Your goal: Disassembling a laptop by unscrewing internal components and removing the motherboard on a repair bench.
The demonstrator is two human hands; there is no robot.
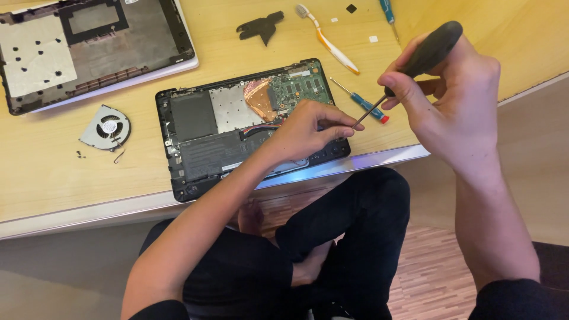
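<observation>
Precision matters here: the right hand (450, 101) grips the black-handled screwdriver (409, 71), its tip meeting the pinched fingertips of the left hand (308, 130) over the opened laptop (195, 130) near the table's (47, 184) edge, so steady, upright alignment likely helps.

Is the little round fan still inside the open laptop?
No, the fan lies on the wooden table, to the left of the open laptop and apart from it.

A light yellowish wooden desk with a pale, glossy front edge (367, 161) is filling the upper view, while reddish-brown wood-plank flooring (432, 272) is showing beneath it.
</observation>
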